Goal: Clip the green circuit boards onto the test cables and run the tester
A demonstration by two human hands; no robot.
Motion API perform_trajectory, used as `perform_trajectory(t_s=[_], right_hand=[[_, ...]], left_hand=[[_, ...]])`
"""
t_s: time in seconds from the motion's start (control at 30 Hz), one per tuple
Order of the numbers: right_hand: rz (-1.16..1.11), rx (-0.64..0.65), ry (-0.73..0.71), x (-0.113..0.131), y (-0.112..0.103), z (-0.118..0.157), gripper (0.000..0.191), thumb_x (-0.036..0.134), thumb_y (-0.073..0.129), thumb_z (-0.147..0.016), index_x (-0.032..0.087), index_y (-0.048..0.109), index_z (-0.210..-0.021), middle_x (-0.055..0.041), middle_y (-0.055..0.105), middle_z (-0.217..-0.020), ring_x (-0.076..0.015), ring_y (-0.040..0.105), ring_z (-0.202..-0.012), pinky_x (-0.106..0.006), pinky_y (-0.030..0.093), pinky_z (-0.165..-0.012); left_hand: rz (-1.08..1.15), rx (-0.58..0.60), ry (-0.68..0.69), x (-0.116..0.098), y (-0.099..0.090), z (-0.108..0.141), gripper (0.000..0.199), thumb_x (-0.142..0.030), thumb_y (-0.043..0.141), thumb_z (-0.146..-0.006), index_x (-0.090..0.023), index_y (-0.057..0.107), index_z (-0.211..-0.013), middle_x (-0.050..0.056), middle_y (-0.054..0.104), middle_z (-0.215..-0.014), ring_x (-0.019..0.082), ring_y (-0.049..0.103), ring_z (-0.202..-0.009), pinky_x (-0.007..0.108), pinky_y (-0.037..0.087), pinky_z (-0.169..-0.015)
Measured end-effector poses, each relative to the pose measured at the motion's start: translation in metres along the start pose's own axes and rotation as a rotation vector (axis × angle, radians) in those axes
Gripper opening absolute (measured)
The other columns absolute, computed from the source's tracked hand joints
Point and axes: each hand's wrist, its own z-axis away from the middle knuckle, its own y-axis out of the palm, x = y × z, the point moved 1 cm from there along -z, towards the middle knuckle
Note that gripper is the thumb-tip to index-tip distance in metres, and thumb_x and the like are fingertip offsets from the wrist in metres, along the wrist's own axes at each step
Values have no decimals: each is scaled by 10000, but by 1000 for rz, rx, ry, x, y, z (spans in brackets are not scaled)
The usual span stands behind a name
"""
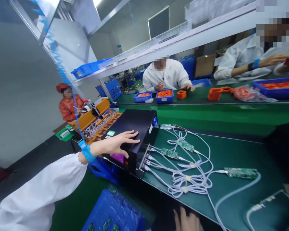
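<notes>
My left hand (117, 142), a blue strap on its wrist, lies with fingers spread across a black electronic box (137, 120). White cables (163, 166) come out of the box's near end and run in tied coils over the green bench. Several green circuit boards (186, 145) are joined to them, one longer board (240, 173) lying further right. At the bottom edge, my right hand (189, 223) shows only in part, fingers apart, just below the bench edge. Nothing can be seen in it.
Below the bench stands a blue tray (115, 208) with circuit boards. Behind the box is an orange fixture (89, 120) with cables. Across the bench, people in white handle orange parts beside blue bins (165, 100). A dark shape (279, 144) blocks the right side.
</notes>
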Motion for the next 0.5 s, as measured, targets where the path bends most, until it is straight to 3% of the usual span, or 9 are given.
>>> perform_trajectory(t_s=[0.1, 0.2, 0.33, 0.5], right_hand=[[40, 42, 29, 20, 5, -2, 333, 311, 517, -994, 146, 651, -1249, -230, 627, -1108, -365, 656, -944, -439, 542, -750], [57, 20, 42, 31, 4, 0, 334, 294, 522, -992, 140, 647, -1260, -244, 622, -1136, -369, 652, -957, -452, 533, -778], [-26, 32, 34, 27, -5, 2, 328, 364, 484, -1021, 179, 670, -1217, -196, 619, -1097, -330, 651, -942, -412, 529, -763], [-44, 69, 88, 23, -11, 1, 408, 429, 395, -1041, 194, 654, -1252, -203, 606, -1161, -343, 643, -1006, -456, 550, -815]], left_hand=[[-23, -5, 15, 2, 1, -1, 848, -398, 827, -837, -362, 430, -1585, 81, 257, -1715, 320, 187, -1606, 518, 264, -1290], [-37, -24, 42, 2, 0, 3, 826, -401, 819, -845, -351, 445, -1580, 82, 269, -1711, 309, 196, -1605, 503, 265, -1294], [-57, -22, 39, -2, 1, 6, 766, -401, 793, -872, -334, 475, -1566, 80, 323, -1693, 295, 206, -1604, 481, 263, -1298], [19, 2, -2, -11, -7, 7, 735, -380, 835, -837, -336, 548, -1513, 86, 375, -1667, 305, 245, -1592, 503, 274, -1288]])
